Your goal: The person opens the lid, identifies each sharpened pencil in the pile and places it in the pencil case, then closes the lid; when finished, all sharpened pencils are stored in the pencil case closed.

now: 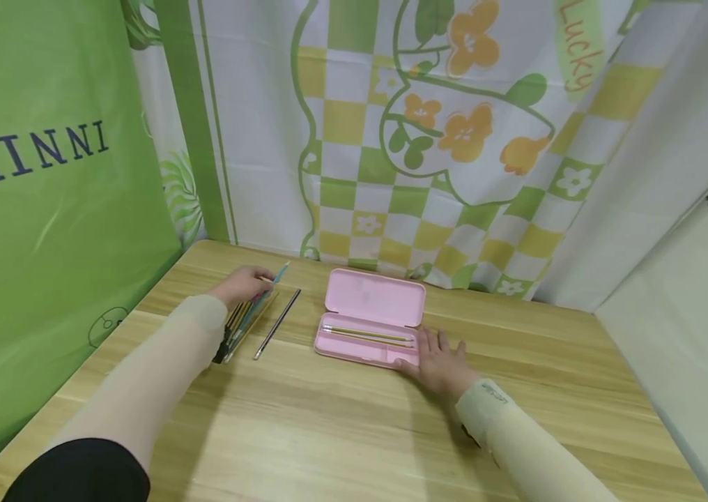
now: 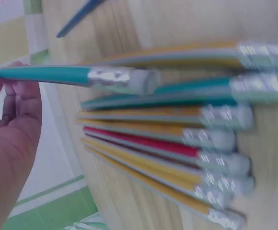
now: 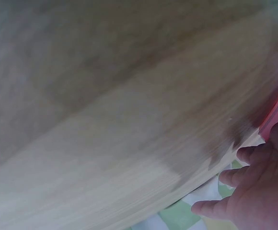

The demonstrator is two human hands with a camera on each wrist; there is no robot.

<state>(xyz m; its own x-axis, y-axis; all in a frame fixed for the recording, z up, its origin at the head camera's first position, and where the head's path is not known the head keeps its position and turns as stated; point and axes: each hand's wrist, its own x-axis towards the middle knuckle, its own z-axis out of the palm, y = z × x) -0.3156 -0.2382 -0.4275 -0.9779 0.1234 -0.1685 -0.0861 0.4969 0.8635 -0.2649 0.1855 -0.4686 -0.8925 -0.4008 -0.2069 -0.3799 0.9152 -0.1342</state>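
Observation:
My left hand [image 1: 242, 284] pinches a teal pencil [image 2: 48, 74] with a white eraser, held above a row of pencils at the table's left. In that row, the left wrist view shows another teal pencil [image 2: 191, 93], a red pencil [image 2: 148, 143] and several yellow ones, eraser ends together. A dark pencil [image 1: 276, 324] lies apart, to the right of the row. The pink pencil case [image 1: 374, 296] lies open, with yellow pencils [image 1: 366, 336] in its tray. Against the case's right end rests my right hand [image 1: 442, 362], its fingers spread and fairly straight.
The wooden table [image 1: 316, 425] extends on all sides of the case. A patterned curtain [image 1: 360, 153] hangs along the back edge, green cloth [image 1: 47, 230] at the left and a pale panel [image 1: 693, 300] at the right.

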